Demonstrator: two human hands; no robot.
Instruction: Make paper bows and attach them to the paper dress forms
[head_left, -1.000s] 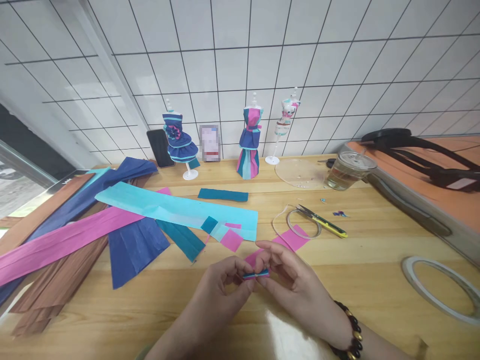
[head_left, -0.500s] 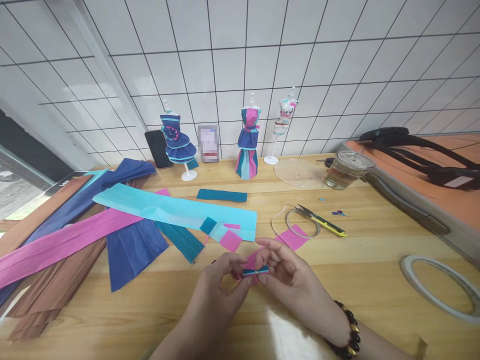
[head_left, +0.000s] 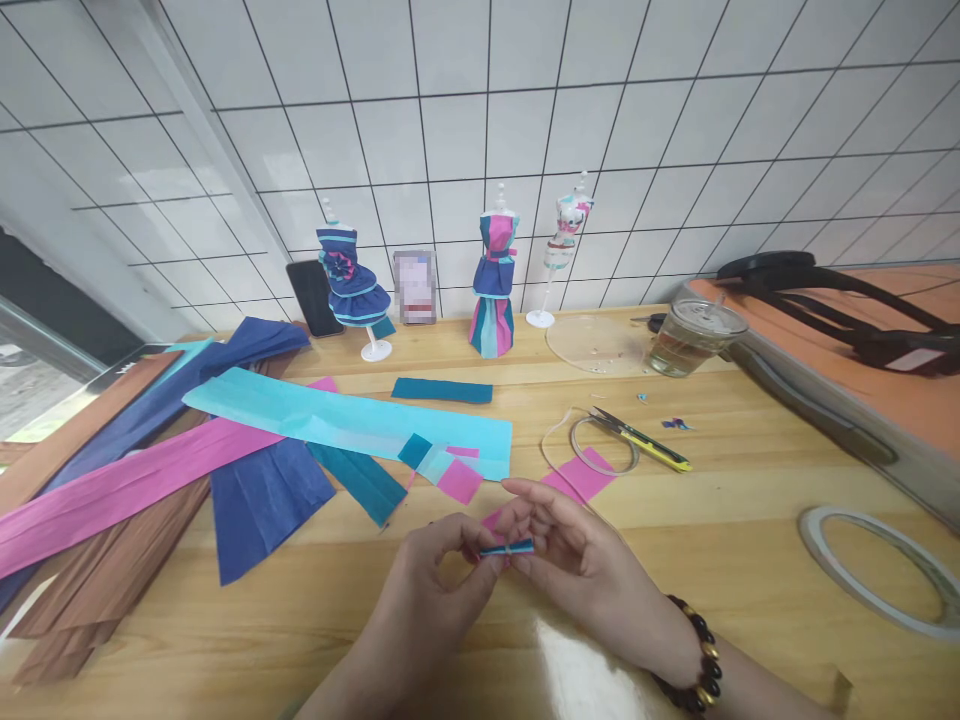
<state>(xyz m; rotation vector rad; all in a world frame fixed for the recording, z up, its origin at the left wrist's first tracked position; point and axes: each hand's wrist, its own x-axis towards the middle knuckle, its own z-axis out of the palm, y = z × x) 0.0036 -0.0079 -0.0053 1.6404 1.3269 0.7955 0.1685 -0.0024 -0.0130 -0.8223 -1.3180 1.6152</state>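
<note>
Between my two hands is a small bow of crepe paper [head_left: 507, 548], teal and light blue over pink, gathered at its middle. My left hand [head_left: 431, 575] pinches its left end between thumb and fingers. At the right end, my right hand [head_left: 574, 560] holds it with thumb and bent fingers, the index finger arched above. Fingers cover part of the pink paper. Just beyond the hands lie small paper pieces: a pink square [head_left: 460, 481], a teal one [head_left: 415, 450] and a larger pink piece [head_left: 576, 478] under a roll of thin tape [head_left: 636, 460].
Crepe strips in light blue [head_left: 360, 420], pink [head_left: 150, 465], navy [head_left: 266, 515] and brown [head_left: 124, 575] spread leftward. Three small dress forms, one in navy [head_left: 350, 285], stand by the tiled wall. Rightward are a yellow cutter [head_left: 651, 448], a glass [head_left: 686, 345] and a tape roll [head_left: 877, 570].
My hands and the bow have shifted very slightly left and down in the view. Both hands keep their hold, and the things on the table lie as before.
</note>
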